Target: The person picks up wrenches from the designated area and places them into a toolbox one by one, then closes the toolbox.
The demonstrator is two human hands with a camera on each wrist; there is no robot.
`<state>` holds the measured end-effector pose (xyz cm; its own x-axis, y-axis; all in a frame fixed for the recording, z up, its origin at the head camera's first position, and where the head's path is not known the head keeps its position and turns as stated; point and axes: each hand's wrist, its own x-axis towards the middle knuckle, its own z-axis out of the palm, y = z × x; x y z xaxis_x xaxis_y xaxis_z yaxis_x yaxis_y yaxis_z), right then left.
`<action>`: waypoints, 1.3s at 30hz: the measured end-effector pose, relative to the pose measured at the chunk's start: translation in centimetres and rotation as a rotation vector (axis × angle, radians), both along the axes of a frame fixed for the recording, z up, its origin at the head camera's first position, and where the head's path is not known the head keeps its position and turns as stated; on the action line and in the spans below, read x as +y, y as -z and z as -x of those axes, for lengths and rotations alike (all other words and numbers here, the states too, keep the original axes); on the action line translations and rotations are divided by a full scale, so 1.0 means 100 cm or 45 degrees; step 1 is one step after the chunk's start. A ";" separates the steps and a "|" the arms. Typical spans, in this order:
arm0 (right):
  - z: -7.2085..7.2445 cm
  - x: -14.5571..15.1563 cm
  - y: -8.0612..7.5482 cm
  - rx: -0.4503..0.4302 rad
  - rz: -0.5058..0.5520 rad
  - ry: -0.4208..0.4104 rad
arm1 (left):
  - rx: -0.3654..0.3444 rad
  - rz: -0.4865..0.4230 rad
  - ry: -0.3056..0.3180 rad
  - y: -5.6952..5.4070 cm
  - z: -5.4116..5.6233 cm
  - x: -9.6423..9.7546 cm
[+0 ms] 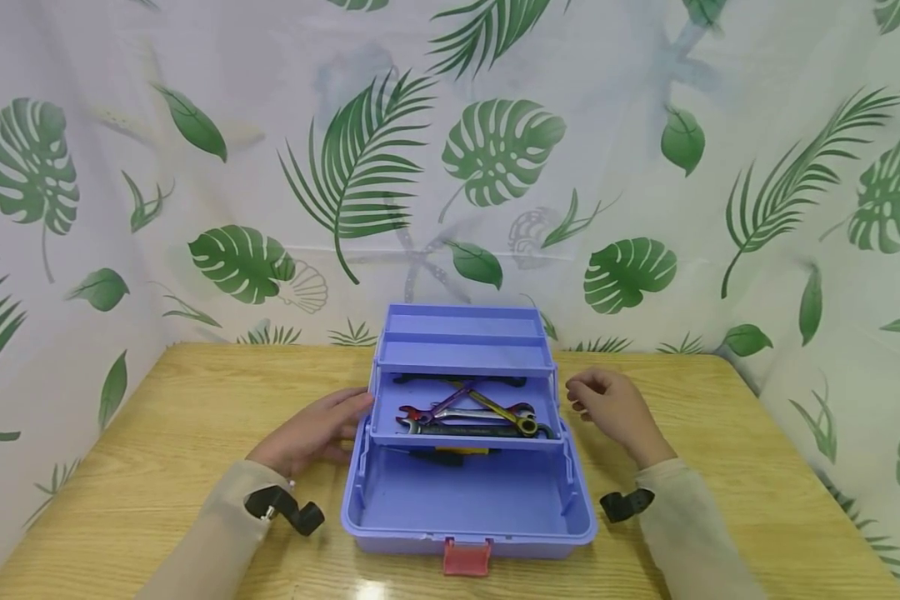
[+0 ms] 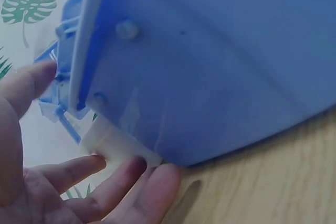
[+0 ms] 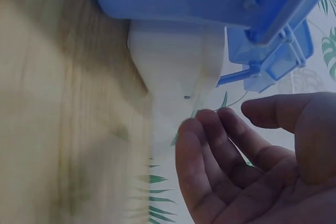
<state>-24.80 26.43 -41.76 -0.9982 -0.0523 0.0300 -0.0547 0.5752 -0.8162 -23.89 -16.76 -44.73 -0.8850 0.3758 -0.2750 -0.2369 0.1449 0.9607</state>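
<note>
A periwinkle-blue plastic toolbox [image 1: 468, 537] stands unfolded on the table, its tiered trays raised toward the back. Several wrenches [image 1: 487, 431], some silver, others black, red, purple and gold, lie crossed in the lower tray [image 1: 390, 392]. Beneath that tray, a black and a yellow item [image 1: 450, 455] show partly; their kind is hidden. My left hand [image 1: 315, 433] is at the box's left side, fingers extended; in the left wrist view its fingertips are by a white panel [image 2: 118, 142] behind the box. To the right, my right hand [image 1: 611, 408] hovers apart from the box, fingers loosely bent around nothing.
The upper tray [image 1: 465, 352] sits highest at the back of the box. A pink-red latch [image 1: 467, 558] hangs at the front. Wooden tabletop [image 1: 720, 467] extends on both sides, and a leaf-printed cloth [image 1: 412, 175] hangs behind.
</note>
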 end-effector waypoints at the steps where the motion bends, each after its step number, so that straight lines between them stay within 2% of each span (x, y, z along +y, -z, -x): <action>1: 0.001 0.000 0.001 -0.041 0.044 -0.011 | 0.000 0.002 -0.014 0.000 0.001 0.000; 6: 0.005 -0.003 0.005 -0.203 0.165 -0.046 | 0.006 -0.026 -0.026 -0.003 0.006 -0.002; 13: 0.011 -0.007 0.005 -0.258 0.125 -0.076 | 0.005 -0.036 -0.110 0.001 0.016 -0.001; 20: 0.009 -0.008 0.008 -0.282 0.096 -0.095 | 0.034 -0.058 -0.107 0.007 0.020 0.001; 24: 0.010 -0.007 0.009 -0.286 0.125 -0.108 | 0.021 -0.060 -0.120 0.008 0.021 0.002; 33: 0.010 -0.008 0.008 -0.267 0.182 -0.160 | 0.048 -0.047 -0.083 0.009 0.023 0.003; 39: 0.010 -0.010 0.008 -0.190 0.093 -0.148 | 0.095 -0.069 -0.038 0.008 0.024 0.003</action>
<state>-25.81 25.43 -42.52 -0.9791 -0.1709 -0.1098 0.0072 0.5107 -0.8597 -26.24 -16.46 -45.58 -0.9134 0.3613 -0.1877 -0.1677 0.0862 0.9821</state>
